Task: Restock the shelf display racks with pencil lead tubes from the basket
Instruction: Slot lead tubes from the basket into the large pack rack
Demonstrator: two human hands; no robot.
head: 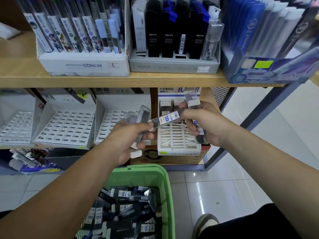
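- Tube marked "100" (166, 119) slants across the gap between both hands, its low end at the left fingertips and its high end under the right thumb; which hand bears it I cannot tell.
- Left hand (131, 137) is curled round the left bundle (143, 116) of clear tubes, whose white caps poke out below the fingers.
- Right hand (205, 125) is closed on the right bundle (191, 99): one tube stands up above the thumb and others hang under the palm.
- Basket (166, 180), green, sits on the floor under the forearms, with loose tubes (124, 208) heaped inside.
- Rack (176, 135), white and slotted, is just behind the hands on the lower shelf; a few tubes stand in its back row.
- Side racks (63, 125), also white and slotted, stand to its left.
- Upper shelf (103, 80) carries boxes of lead packs.
- Shoe (205, 223) rests on the tiles near the basket.
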